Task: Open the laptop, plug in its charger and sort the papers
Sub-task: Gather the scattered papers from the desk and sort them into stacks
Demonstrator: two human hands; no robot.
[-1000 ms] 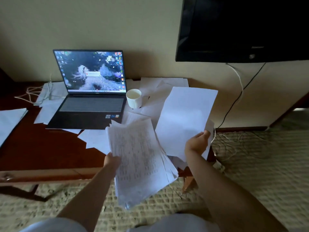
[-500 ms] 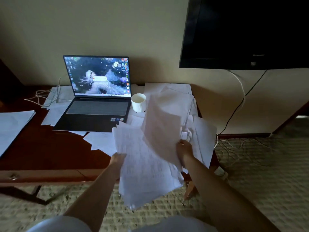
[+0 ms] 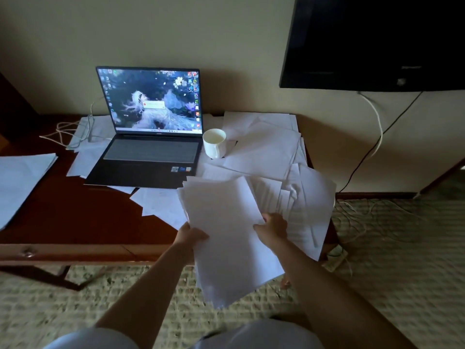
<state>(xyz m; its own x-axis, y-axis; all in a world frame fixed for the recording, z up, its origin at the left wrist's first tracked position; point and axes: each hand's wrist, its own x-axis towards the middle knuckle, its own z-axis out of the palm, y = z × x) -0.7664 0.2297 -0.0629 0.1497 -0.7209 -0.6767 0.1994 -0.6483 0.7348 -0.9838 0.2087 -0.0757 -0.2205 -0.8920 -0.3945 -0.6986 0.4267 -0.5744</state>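
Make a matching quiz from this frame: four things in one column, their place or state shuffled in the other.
Things:
1. laptop
2. white mug
3. left hand
4. TV

States:
a. grips the sheaf of papers
b. on the wall, screen dark
c. open, screen lit
d. stands right of the laptop, on loose sheets

Pairs: 1-c, 2-d, 3-a, 4-b
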